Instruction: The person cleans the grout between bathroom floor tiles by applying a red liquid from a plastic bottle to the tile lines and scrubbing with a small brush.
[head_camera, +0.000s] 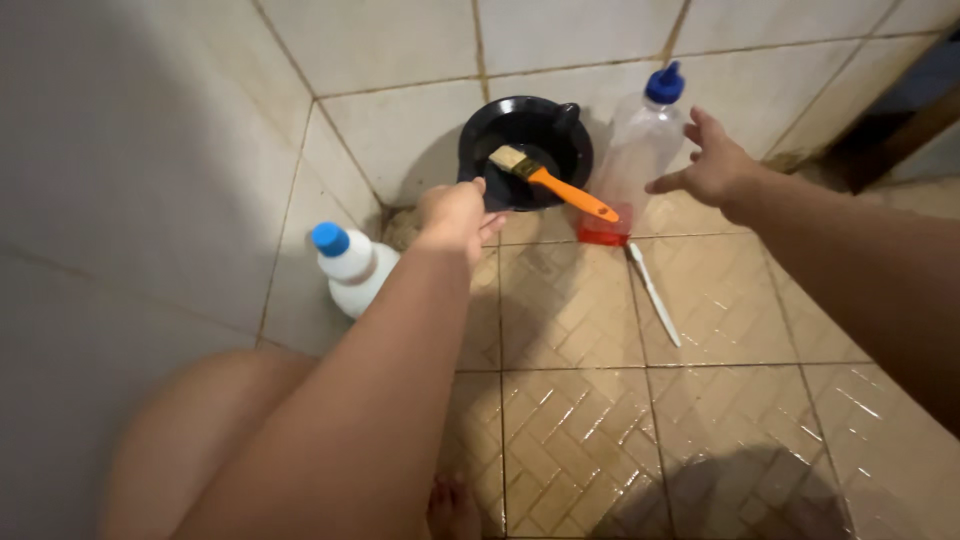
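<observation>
A black bowl (520, 125) leans in the floor corner against the tiled wall. A brush with an orange handle (565, 187) rests across it, bristles inside. My left hand (455, 212) grips the bowl's near-left rim. My right hand (712, 163) hovers with fingers spread, just right of a clear plastic bottle (632, 155) that has a blue cap and a little red liquid at its base. Nothing is in that hand.
A white bottle with a blue cap (350, 265) stands by the left wall. A thin white stick (655, 295) lies on the wet tan floor tiles. My knee (200, 440) and toes (455, 510) show at the bottom. A dark doorway edge (900, 120) sits upper right.
</observation>
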